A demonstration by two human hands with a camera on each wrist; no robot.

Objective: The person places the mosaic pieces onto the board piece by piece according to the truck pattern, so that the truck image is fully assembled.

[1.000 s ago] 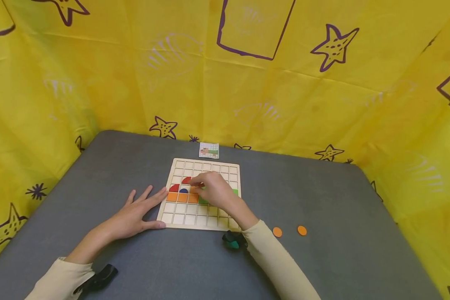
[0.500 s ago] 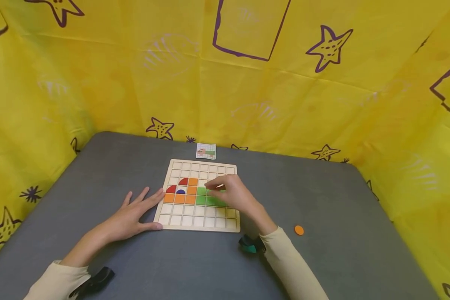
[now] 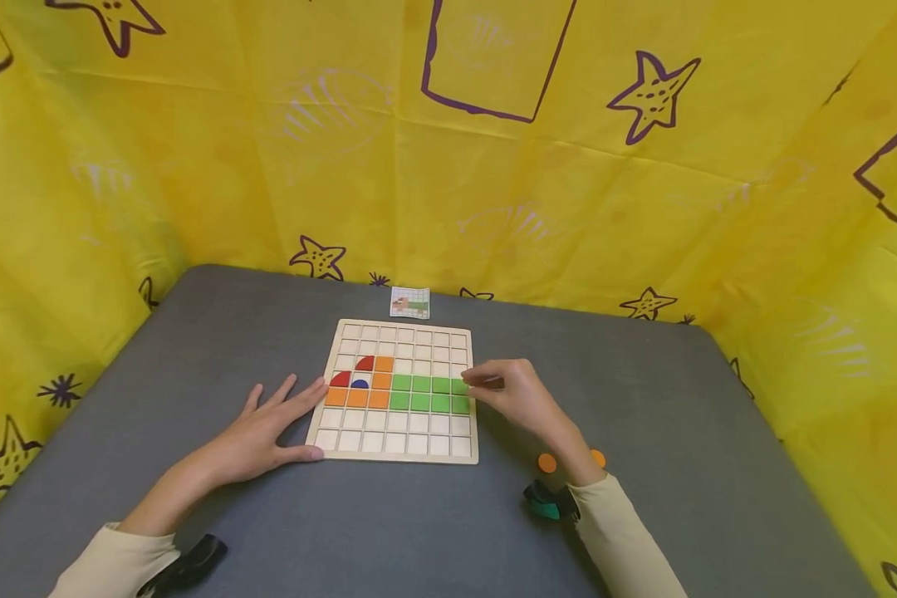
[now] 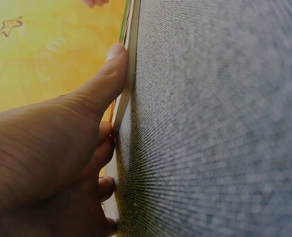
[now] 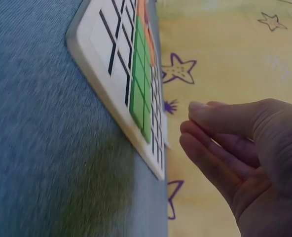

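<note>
A pale wooden grid board lies on the table. Set in its squares are orange tiles, two red curved tiles, a white tile with a blue half-round and two rows of green tiles. My left hand lies with fingers spread, thumb and fingertips touching the board's left edge. At the board's right edge, my right hand hovers with bent fingers near the last green tile. The right wrist view shows nothing between that thumb and the fingers.
A small picture card with a coloured grid lies behind the board. Two orange discs lie on the grey table, one partly behind the right forearm. A yellow printed cloth hangs around the back and sides.
My right hand has moved right across the board, from the orange tiles to the right edge, uncovering the green rows. My left hand has stayed at the board's left edge.
</note>
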